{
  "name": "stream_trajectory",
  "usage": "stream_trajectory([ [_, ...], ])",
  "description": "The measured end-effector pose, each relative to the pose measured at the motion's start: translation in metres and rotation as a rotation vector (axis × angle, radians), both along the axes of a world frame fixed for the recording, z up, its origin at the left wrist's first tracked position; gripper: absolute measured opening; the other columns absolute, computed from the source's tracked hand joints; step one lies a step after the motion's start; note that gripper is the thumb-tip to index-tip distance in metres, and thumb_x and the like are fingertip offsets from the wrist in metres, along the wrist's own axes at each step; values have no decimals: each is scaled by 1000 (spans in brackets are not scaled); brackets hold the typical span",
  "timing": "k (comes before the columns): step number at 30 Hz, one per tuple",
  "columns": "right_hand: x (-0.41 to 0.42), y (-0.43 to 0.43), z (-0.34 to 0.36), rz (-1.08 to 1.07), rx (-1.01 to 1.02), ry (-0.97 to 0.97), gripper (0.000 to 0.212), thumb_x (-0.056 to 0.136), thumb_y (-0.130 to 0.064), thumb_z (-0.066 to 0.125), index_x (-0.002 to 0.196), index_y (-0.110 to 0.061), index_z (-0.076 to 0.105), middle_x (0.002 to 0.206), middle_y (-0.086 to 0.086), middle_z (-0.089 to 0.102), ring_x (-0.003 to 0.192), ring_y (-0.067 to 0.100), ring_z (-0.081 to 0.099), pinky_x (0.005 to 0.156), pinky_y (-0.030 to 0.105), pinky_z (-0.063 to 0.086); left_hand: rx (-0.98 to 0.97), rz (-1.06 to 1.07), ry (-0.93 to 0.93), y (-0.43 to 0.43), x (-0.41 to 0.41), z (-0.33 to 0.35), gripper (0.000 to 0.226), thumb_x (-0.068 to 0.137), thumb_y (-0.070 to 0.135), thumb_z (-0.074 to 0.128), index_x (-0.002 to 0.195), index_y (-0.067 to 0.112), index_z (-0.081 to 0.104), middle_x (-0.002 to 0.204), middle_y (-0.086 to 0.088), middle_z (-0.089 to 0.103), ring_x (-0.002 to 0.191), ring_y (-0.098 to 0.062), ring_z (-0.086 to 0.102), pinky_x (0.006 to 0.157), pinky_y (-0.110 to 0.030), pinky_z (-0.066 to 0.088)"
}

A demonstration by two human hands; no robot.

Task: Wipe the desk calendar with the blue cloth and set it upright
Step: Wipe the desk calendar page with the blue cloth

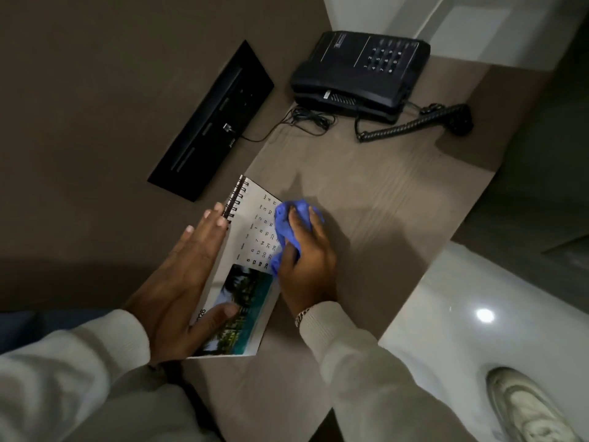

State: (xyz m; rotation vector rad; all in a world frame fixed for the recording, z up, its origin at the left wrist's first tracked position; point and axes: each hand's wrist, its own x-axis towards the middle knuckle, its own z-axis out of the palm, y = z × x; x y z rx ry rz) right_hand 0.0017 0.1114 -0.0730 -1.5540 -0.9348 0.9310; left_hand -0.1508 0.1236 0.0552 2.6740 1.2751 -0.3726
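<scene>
The desk calendar [251, 231], white with black spiral binding, a date grid and a tropical photo, lies tilted over the desk's left part. My left hand [181, 282] holds it from the left, fingers stretched along its back edge and thumb pressed on the photo. My right hand [306, 260] grips the bunched blue cloth [287, 224] and presses it on the calendar's right side, over the dates. The cloth hides part of the grid.
A black desk phone [360, 71] with a coiled cord [411, 124] sits at the far end of the brown desk [382, 193]. A black socket panel [213, 122] is set in the wall at left. Glossy floor and a white shoe [526, 406] lie at right.
</scene>
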Motion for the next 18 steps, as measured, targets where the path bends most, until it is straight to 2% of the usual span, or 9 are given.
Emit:
stream_trajectory([
  [2, 0, -7, 4, 26, -33, -6, 46, 93, -4, 53, 137, -17, 54, 157, 10, 35, 144, 25, 37, 111, 38, 44, -4, 6, 10, 0, 2, 3, 94, 90, 62, 34, 155, 9, -7, 166, -5, -9, 154, -23, -3, 121, -42, 8],
  [5, -4, -33, 12, 74, -11, 93, 45, 98, -9, 49, 141, -21, 48, 161, 1, 28, 146, 19, 33, 109, 40, 46, -12, 4, 14, -2, 4, 5, 93, 89, 56, 40, 155, 10, -7, 166, -4, -10, 154, -22, -3, 122, -43, 8],
  [7, -11, -43, 21, 66, 52, 129, 47, 98, -13, 49, 143, -27, 43, 162, -5, 20, 147, 15, 29, 110, 36, 46, -17, 7, 12, -2, 3, 4, 95, 87, 53, 43, 155, 11, -7, 166, -3, -10, 154, -22, -4, 122, -43, 7],
  [9, -20, -36, 29, 8, 176, 86, 48, 97, -13, 50, 143, -26, 43, 161, -3, 20, 147, 12, 27, 111, 27, 44, -30, 9, 10, -2, 2, 3, 96, 87, 57, 41, 155, 12, -9, 166, -3, -11, 154, -21, -4, 123, -43, 7],
  [12, -37, -14, 32, -55, 286, 42, 46, 97, -11, 50, 141, -24, 42, 159, 11, 30, 148, 22, 27, 114, 42, 42, -30, 11, -5, -3, 2, 2, 95, 88, 67, 31, 155, 13, -11, 166, -2, -12, 154, -20, -6, 124, -42, 5],
  [15, -44, -10, 18, -63, 182, 75, 50, 98, -17, 46, 144, -32, 32, 162, 5, 22, 150, 20, 22, 114, 45, 41, -16, -23, -47, -4, 1, 1, 95, 89, 66, 32, 155, 13, -10, 166, 0, -13, 154, -18, -6, 123, -37, 4],
  [18, -40, -13, -2, -84, 22, 69, 55, 97, -18, 44, 146, -38, 27, 164, -1, 14, 148, 12, 19, 113, 33, 39, 0, -23, -99, -5, 1, -2, 93, 90, 64, 33, 155, 8, -4, 167, -3, -7, 155, -20, -1, 124, -37, 6],
])
